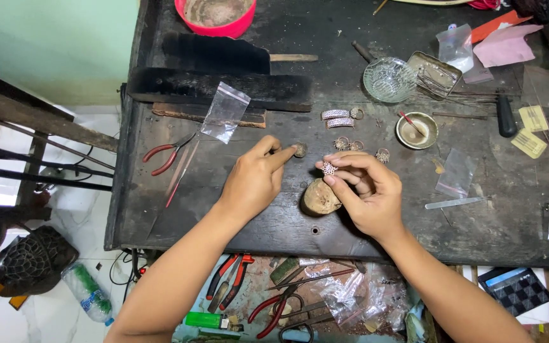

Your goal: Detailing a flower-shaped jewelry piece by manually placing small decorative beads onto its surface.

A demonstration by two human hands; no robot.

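A small silver ring [330, 168], set with pale stones in a lattice-like top, was pinched between the thumb and fingertips of the right hand [366, 194], just above and to the right of the wooden peg [320, 198] at the front of the bench [223, 209]. Its decorated face was turned up and to the left, toward the left hand; its band was hidden by the fingers, so no long axis could be told. The left hand [255, 181] was laid on the bench to the left of the peg, its forefinger and thumb closed narrowly on a small dull lump [299, 150] that was pressed against the benchtop. More rings [339, 119] were scattered behind the peg, two wide banded ones lying side by side with their long sides left to right, and smaller ones nearer. Several packages were seen: a clear zip bag [225, 112] was lying tilted far left of the peg against a dark block [217, 89]; another clear bag [455, 173] was lying to the right of it; a third bag [455, 44] and a pink paper [506, 44] were at the far right rear. Small yellow tags [530, 143] were lying at the right edge. Red-handled pliers [166, 154] were lying left of the peg, and a glass dish [389, 79] was set behind it.
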